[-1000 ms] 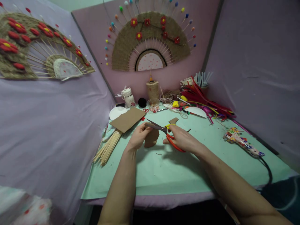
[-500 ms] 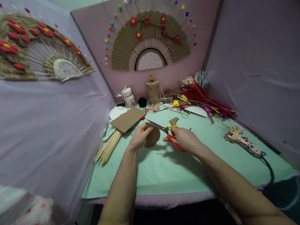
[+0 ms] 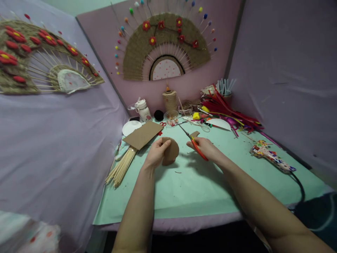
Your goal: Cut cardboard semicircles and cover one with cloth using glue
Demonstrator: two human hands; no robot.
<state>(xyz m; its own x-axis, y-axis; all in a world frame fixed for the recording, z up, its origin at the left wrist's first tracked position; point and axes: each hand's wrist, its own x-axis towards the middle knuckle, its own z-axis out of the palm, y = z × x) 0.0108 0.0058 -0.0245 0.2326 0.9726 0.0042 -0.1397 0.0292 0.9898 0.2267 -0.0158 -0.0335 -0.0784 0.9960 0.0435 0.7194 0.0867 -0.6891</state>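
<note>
Centre of frame: left hand (image 3: pixel 157 153) pinches a rounded piece of brown cardboard (image 3: pixel 172 151), thumb laid on the near face, fingers mostly hidden behind; the piece is held up off the green cover (image 3: pixel 168 196), its curved edge turned to the right.

Right hand (image 3: pixel 206 147), just right of centre, is closed round the handles of the orange-handled scissors (image 3: pixel 195 143); how each finger sits in the loops cannot be told; blades aim to the upper left, seen nearly edge-on, so whether they are fully together is unclear.

Change: half a second ago the blades lie across the top of the piece, close to the left thumb; now they are swung up and away to the right, with a clear gap between metal and cardboard; the left hand's hold looks much the same, and more of the piece's face shows.

Reading: cutting seems paused between snips, the outline mostly round but uneven at the lower right; whether it counts as finished cannot be judged.

Nearby: an offcut (image 3: pixel 195 134) partly behind the right hand; a thin dark sliver (image 3: pixel 178 172) below the piece; left of centre, a cardboard sheet (image 3: pixel 144 135) over the upper ends of a bundle of sticks (image 3: pixel 122 167).
</note>
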